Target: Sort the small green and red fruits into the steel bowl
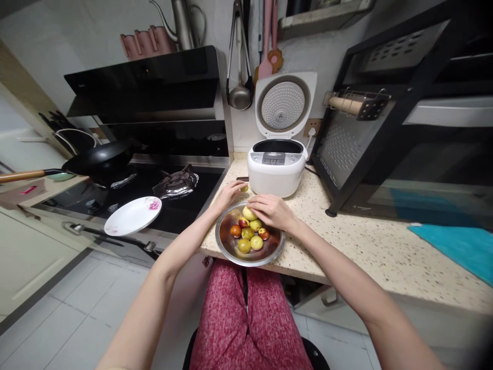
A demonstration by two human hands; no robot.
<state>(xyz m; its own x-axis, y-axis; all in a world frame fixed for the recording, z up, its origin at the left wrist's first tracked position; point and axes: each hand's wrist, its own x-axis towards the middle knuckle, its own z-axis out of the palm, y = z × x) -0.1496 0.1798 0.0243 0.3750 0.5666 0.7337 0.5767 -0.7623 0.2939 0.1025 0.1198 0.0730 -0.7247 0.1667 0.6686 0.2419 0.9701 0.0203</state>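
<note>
A round steel bowl (231, 251) sits at the counter's front edge with several small yellow-green and red fruits (250, 234) in it. My right hand (271, 210) reaches over the bowl's far side, its fingers closed around a pale yellow fruit (248, 213) at the top of the pile. My left hand (230, 194) rests by the bowl's far left rim, fingers curled around something small and yellowish that is mostly hidden.
A white rice cooker (276, 167) with its lid up stands just behind the bowl. A black rack (385, 128) fills the counter's right side, with a teal cloth (458, 246) beyond. To the left lie a black stove (154, 190), a white plate (133, 216) and a dark pan (98, 158).
</note>
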